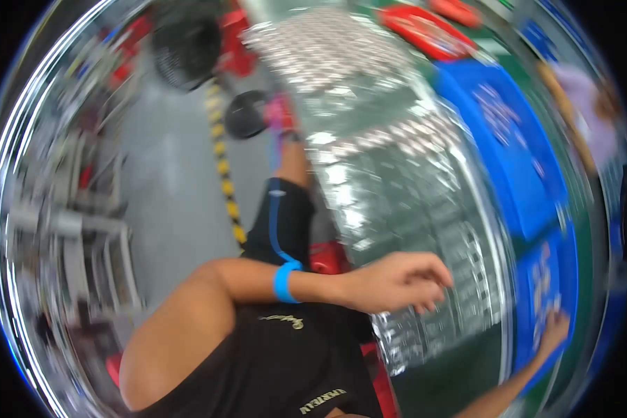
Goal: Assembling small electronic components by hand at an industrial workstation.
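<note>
Head view: the left hand (399,282) hangs over the near end of a clear plastic pocket tray (414,202), palm turned down, its fingers loosely curled and apart from one another; no object shows between them, and touch with the plastic cannot be told. The right hand (554,331) reaches to the near blue bin (564,268), fingers bent toward small pale parts (540,275) lying in it — blur hides whether they pinch one.

Around the left wrist sits a blue wristband (283,282), its blue cord (274,219) running up across the dark shorts (285,226). The tray covers much of the green bench (460,380). Its near pockets look unfilled, while a band of small pinkish-white pieces (404,139) crosses the middle and a denser block of them fills the far end.

Just beyond the near bin stands a larger blue bin (529,195), with a few pale pieces scattered inside. Past that lies a red tray (397,15). At the far right is another person in a lavender top (589,115). On the left, yellow-and-black floor tape (223,167) crosses the grey floor (167,188) — everything there is smeared by motion.
</note>
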`<state>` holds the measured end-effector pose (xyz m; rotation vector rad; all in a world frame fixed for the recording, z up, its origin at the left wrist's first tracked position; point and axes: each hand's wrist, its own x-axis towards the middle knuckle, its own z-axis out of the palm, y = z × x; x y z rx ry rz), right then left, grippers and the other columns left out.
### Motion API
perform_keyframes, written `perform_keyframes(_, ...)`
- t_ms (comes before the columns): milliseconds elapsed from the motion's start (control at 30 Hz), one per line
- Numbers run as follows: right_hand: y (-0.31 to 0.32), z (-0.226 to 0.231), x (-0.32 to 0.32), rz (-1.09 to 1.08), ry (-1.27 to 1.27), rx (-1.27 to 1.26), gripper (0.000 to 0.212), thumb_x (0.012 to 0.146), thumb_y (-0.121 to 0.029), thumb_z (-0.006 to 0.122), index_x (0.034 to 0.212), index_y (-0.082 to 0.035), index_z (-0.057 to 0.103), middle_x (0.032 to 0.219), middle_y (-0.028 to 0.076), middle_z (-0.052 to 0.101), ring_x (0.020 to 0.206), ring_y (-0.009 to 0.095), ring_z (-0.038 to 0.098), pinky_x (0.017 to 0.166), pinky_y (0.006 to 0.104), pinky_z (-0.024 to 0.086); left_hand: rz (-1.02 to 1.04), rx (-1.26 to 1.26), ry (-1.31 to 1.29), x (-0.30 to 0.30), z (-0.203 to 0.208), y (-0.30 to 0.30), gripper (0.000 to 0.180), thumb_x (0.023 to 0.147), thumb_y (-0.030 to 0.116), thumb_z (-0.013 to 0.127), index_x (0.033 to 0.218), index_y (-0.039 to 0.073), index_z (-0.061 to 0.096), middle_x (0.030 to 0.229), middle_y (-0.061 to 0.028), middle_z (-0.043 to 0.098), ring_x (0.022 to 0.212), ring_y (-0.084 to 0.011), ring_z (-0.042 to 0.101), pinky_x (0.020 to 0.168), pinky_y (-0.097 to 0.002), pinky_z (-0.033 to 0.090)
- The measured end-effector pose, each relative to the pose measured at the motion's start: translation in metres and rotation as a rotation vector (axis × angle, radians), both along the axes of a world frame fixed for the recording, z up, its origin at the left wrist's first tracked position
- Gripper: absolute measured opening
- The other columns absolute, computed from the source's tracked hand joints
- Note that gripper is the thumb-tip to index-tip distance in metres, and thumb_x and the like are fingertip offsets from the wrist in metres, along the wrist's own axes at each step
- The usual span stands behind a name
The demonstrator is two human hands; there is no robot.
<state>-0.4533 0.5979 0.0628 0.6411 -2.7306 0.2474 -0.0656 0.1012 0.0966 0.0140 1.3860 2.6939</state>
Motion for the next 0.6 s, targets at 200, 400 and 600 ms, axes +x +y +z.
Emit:
perform_keyframes(200, -0.062, -0.042, -0.137, -0.237, -0.125, 0.461, 0.038, 0.088, -0.038, 0.064, 0.097, -0.002, 0.073, 0.093, 0.021, 0.072, 0.086, 0.043, 0.068, 0.076, 0.0500, 0.053, 0.369, -0.118, 0.004, 0.032, 0.001, -0.049, 0.021, 0.101, 0.014, 0.053, 0.115, 0.000, 0.057, 0.100, -0.0060, 0.064, 0.088, -0.0113, 0.064, 0.077, -0.0276, 0.054)
perform_keyframes(400, -0.057, -0.045, -0.213, -0.194, -0.113, 0.559, 0.042, 0.084, -0.040, 0.060, 0.091, 0.000, 0.072, 0.086, 0.025, 0.070, 0.082, 0.040, 0.070, 0.069, 0.0554, 0.051, 0.771, -0.334, 0.021, 0.066, 0.001, -0.138, 0.019, 0.102, 0.012, 0.052, 0.110, 0.000, 0.063, 0.097, -0.0069, 0.067, 0.085, -0.0126, 0.066, 0.073, -0.0267, 0.055)
perform_keyframes(600, -0.176, 0.044, -0.039, -0.097, 0.065, 0.031, 0.025, 0.093, -0.028, 0.062, 0.103, -0.009, 0.074, 0.098, 0.017, 0.070, 0.093, 0.034, 0.067, 0.083, 0.0418, 0.051, 0.854, -0.372, -0.040, 0.042, -0.041, -0.185, 0.021, 0.103, 0.011, 0.047, 0.112, -0.002, 0.061, 0.097, -0.0106, 0.067, 0.080, -0.0139, 0.064, 0.068, -0.0264, 0.051)
